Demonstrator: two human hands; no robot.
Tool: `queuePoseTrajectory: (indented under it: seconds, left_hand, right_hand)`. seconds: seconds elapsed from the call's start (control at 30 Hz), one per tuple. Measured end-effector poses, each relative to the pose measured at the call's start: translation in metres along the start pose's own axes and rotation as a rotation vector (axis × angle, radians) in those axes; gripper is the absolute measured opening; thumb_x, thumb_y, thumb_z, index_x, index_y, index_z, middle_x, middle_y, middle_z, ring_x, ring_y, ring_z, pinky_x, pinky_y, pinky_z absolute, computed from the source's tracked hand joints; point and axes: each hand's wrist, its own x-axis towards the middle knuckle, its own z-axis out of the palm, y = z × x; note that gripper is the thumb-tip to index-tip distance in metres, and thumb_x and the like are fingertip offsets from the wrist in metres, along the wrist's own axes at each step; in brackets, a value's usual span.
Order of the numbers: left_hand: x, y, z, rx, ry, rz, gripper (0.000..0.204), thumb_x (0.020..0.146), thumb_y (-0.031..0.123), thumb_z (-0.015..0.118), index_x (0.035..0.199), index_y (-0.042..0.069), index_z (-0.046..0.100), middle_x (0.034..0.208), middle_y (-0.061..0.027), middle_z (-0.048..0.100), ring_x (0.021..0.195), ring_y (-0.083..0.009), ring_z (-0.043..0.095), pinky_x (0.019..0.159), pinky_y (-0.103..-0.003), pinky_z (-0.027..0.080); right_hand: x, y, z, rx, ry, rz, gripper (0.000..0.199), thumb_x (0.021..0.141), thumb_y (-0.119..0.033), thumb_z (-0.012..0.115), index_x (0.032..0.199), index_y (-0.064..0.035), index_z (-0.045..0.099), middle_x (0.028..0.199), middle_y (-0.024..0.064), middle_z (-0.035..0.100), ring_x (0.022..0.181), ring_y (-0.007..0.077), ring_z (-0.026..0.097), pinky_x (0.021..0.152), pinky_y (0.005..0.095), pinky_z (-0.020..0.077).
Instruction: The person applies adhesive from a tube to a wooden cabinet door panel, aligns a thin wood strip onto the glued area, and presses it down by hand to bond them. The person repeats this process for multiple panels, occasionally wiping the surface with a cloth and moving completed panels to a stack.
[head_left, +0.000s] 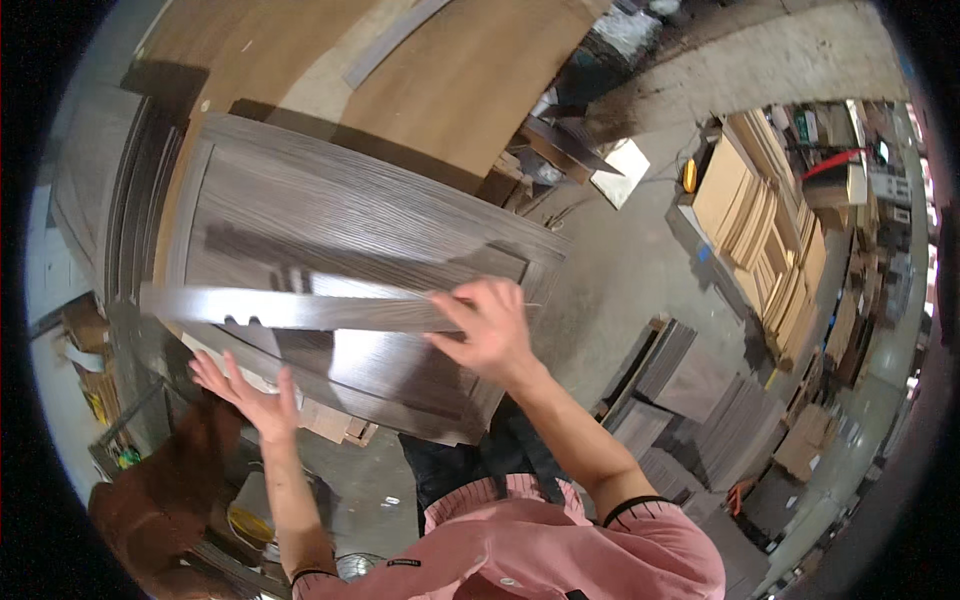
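Observation:
In my right hand is the right end of a long, narrow grey woodgrain strip, pinched between thumb and fingers. The strip is raised over the panel and runs out to the left; two small notches show on its lower edge. My left hand is open, fingers spread, apart from the strip and close to the panel's near left edge. Beneath lies a grey woodgrain cabinet door with a recessed centre and a raised frame. Shadows of the strip and hands fall across it.
A brown board surface extends beyond the door, bearing another thin grey strip. Upright grey panels stand at left. Stacked grey boards and a pallet of tan pieces sit at right. A brown chair-like shape is lower left.

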Motion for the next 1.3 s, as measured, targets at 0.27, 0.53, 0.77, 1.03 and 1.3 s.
queuePoseTrajectory:
  seconds: [0.27, 0.53, 0.77, 1.03, 1.3]
  left_hand:
    - [0.111, -0.071, 0.015, 0.204, -0.331, 0.317, 0.076, 0.088, 0.057, 0.067, 0.15, 0.017, 0.049, 0.159, -0.0082, 0.039, 0.15, -0.0336, 0.029, 0.123, -0.06, 0.013]
    - [0.151, -0.037, 0.051, 0.126, -0.363, 0.329, 0.07, 0.088, 0.047, 0.071, 0.148, 0.018, 0.052, 0.153, -0.0104, 0.045, 0.147, -0.0338, 0.035, 0.123, -0.059, 0.016]
    - [0.153, -0.031, 0.059, 0.16, -0.407, 0.302, 0.069, 0.086, 0.045, 0.074, 0.147, 0.02, 0.054, 0.15, -0.0093, 0.047, 0.146, -0.0336, 0.036, 0.123, -0.06, 0.016]
    - [0.142, -0.038, 0.042, 0.191, -0.382, 0.285, 0.075, 0.077, 0.048, 0.08, 0.142, 0.019, 0.057, 0.145, -0.0074, 0.05, 0.145, -0.0326, 0.037, 0.121, -0.063, 0.015]
    - [0.139, -0.032, 0.048, 0.088, -0.322, 0.17, 0.08, 0.074, 0.053, 0.081, 0.141, 0.015, 0.057, 0.149, -0.0124, 0.047, 0.146, -0.0358, 0.034, 0.123, -0.06, 0.016]
  right_hand:
    - [0.021, 0.013, 0.037, 0.12, -0.042, 0.039, 0.054, 0.072, -0.034, 0.085, 0.121, -0.0159, 0.07, 0.107, 0.0039, 0.055, 0.106, 0.026, 0.05, 0.095, 0.0437, 0.0368]
    - [0.025, 0.045, 0.037, 0.091, 0.037, 0.139, 0.049, 0.072, -0.038, 0.086, 0.114, -0.0151, 0.074, 0.104, 0.0036, 0.057, 0.105, 0.0253, 0.051, 0.097, 0.0445, 0.0368]
    - [0.024, 0.055, 0.032, 0.058, 0.039, 0.133, 0.05, 0.072, -0.038, 0.086, 0.115, -0.0155, 0.074, 0.104, 0.0031, 0.057, 0.105, 0.0245, 0.051, 0.099, 0.0454, 0.0347]
    - [0.031, 0.049, 0.034, 0.018, 0.039, 0.075, 0.049, 0.07, -0.039, 0.087, 0.113, -0.0187, 0.075, 0.101, 0.0027, 0.056, 0.105, 0.024, 0.052, 0.106, 0.0487, 0.0297]
    - [0.022, 0.045, 0.026, -0.037, 0.011, 0.129, 0.048, 0.069, -0.036, 0.087, 0.112, -0.0169, 0.076, 0.1, 0.003, 0.059, 0.105, 0.0243, 0.055, 0.115, 0.0569, 0.0245]
